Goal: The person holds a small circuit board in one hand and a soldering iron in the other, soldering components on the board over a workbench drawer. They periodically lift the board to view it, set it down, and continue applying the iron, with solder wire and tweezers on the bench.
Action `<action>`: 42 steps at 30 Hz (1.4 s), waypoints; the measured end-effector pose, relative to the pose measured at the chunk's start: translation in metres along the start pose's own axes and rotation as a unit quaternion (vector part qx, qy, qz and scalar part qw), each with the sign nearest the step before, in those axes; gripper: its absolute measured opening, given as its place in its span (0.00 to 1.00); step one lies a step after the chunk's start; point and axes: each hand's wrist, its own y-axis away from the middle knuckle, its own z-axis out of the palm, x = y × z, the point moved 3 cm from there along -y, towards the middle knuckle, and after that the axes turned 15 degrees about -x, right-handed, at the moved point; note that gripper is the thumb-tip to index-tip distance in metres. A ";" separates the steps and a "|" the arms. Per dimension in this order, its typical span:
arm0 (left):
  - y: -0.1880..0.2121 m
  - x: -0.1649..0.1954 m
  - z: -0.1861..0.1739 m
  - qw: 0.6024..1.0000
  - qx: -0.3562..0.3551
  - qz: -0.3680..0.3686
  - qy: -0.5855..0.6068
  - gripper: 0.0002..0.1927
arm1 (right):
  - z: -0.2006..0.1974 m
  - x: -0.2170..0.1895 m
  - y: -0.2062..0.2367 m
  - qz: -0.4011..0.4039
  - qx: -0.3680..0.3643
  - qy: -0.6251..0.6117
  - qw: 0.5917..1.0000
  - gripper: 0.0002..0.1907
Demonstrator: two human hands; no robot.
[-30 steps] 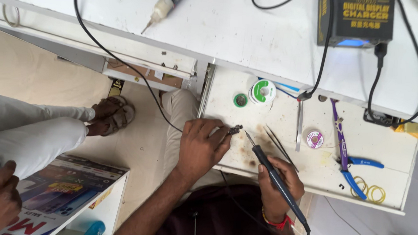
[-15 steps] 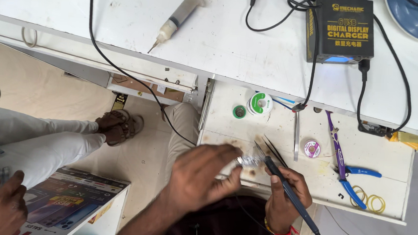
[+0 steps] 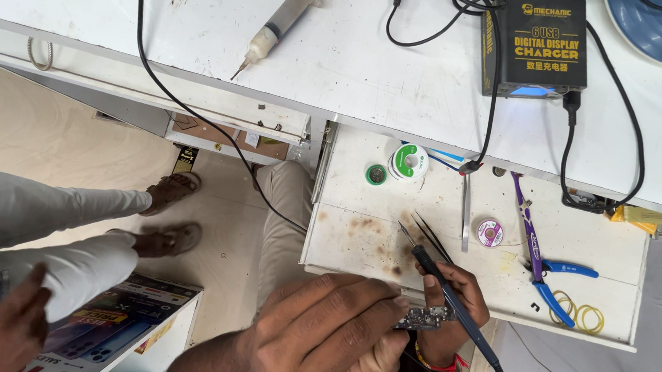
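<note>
White pull-out tray (image 3: 358,249) with solder spools (image 3: 409,162), pliers (image 3: 544,264) (perhaps wick (image 3: 489,233)).

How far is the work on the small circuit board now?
Done: tools are laid out on the open drawer, with solder spool and tweezers. In hand: the left hand grips the small circuit board; the right hand holds the soldering iron. Left: the iron's tip points away from the board.
</note>
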 end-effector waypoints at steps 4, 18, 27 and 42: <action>0.002 -0.002 0.001 1.000 0.001 -0.006 -0.009 0.08 | -0.001 0.004 0.000 0.010 0.010 0.013 1.000 0.10; 0.003 -0.001 0.004 1.000 -0.001 -0.002 -0.006 0.09 | -0.001 0.005 -0.001 -0.009 0.001 0.015 1.000 0.09; 0.003 -0.001 0.005 1.000 -0.004 0.007 0.001 0.10 | -0.002 0.004 0.001 0.007 0.007 0.024 1.000 0.09; 0.002 -0.012 0.018 0.999 0.006 0.010 -0.033 0.11 | -0.034 -0.049 0.030 -0.197 0.084 -0.061 0.975 0.15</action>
